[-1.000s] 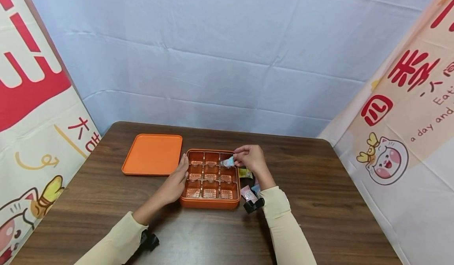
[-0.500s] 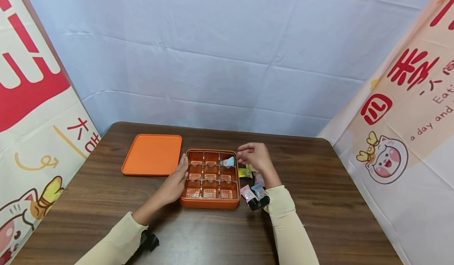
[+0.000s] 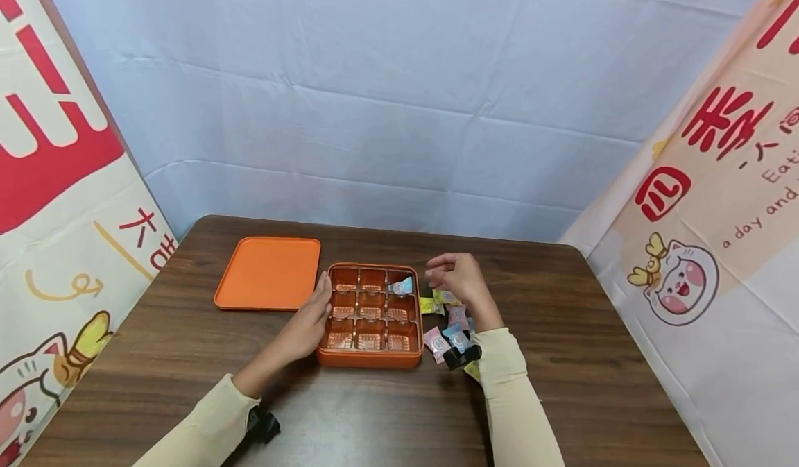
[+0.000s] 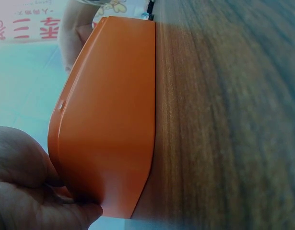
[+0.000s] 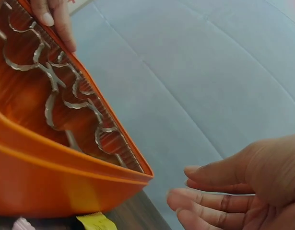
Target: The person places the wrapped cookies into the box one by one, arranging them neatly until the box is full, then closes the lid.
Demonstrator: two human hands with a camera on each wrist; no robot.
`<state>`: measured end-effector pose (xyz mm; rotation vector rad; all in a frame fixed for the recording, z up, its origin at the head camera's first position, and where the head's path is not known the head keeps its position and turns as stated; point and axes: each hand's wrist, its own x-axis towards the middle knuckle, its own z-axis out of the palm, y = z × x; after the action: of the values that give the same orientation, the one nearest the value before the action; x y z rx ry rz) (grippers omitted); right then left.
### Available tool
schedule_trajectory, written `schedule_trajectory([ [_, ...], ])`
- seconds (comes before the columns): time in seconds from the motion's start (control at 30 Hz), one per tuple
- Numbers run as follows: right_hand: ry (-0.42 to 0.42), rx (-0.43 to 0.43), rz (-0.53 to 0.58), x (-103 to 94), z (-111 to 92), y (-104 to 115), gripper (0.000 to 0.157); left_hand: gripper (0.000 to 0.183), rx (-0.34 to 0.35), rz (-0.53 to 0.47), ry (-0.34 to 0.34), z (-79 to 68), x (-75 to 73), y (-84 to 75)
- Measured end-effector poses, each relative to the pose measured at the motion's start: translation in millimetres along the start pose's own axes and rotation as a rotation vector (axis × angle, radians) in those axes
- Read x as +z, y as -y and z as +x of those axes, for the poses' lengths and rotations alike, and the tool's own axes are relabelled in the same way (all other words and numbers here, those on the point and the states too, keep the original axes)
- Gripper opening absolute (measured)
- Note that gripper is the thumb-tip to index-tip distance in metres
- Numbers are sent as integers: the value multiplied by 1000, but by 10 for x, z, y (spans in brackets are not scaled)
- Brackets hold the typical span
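Note:
The orange box (image 3: 370, 360) holds a clear divided insert with several compartments. A blue-wrapped candy (image 3: 401, 286) lies in its back right compartment. My left hand (image 3: 310, 321) rests along the box's left side, its straight fingers touching the rim. In the left wrist view, part of that hand (image 4: 27, 184) lies at the box's corner. My right hand (image 3: 458, 275) hovers beyond the box's right rim, over loose candies. In the right wrist view, its fingers (image 5: 219, 203) are loosely bent, with nothing between them and the thumb.
Several wrapped candies, among them a pink candy (image 3: 437, 344), a blue candy (image 3: 458, 338) and a yellow candy (image 3: 431, 305), lie right of the box. An orange lid (image 3: 270, 273) lies to the left on the brown wooden table (image 3: 349, 425). A pale cloth (image 3: 374, 106) hangs behind.
My right hand has let go of the blue-wrapped candy in the back right compartment and moved right, away from the box. My left hand has stayed in place.

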<state>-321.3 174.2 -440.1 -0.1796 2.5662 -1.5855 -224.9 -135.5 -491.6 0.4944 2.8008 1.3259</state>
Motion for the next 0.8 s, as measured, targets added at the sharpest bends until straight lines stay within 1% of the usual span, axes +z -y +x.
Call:
schedule_trajectory([
  [0.1, -2, 5, -22, -29, -4, -48, 20, 56, -7, 3, 8, -22, 4, -3],
  [0.2, -8, -5, -72, -68, -14, -112, 20, 56, -9, 8, 7, -24, 5, -20],
  [0.4, -67, -30, -204, -200, -56, -231, 19, 57, -2, 0, 25, 16, 13, -51],
  [0.5, -70, -39, -249, -224, -57, -287, 21, 56, 4, 9, 12, 10, 9, -46],
  [0.63, -61, -61, -280, -236, -62, -339, 22, 55, 11, 20, -26, -16, -1, -24],
  [0.8, -64, -66, -322, -268, -78, -413, 21, 55, 13, 13, -19, -13, 8, -2],
])
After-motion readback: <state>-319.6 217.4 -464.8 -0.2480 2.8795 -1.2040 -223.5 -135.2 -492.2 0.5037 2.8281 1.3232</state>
